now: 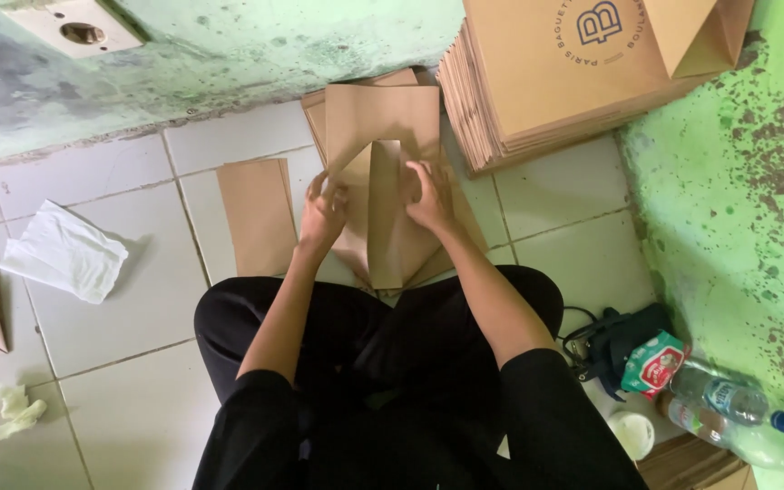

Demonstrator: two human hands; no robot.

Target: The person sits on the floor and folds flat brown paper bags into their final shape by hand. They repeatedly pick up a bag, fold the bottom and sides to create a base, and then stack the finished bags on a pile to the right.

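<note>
Black-trousered knees frame the centre-frame flat brown paper bag [390, 218] on the tiled floor [138, 299], long axis running up-frame; left hand [322, 216] and right hand [428, 198] pinch its side folds, equally near.

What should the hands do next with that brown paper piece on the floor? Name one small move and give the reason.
Probably press the raised flaps flat. The left hand and right hand both pinch the brown paper piece, whose flaps stand up in a peak instead of lying creased. It rests on a flat brown sheet on the tiled floor, so pressing down looks easy.
</note>
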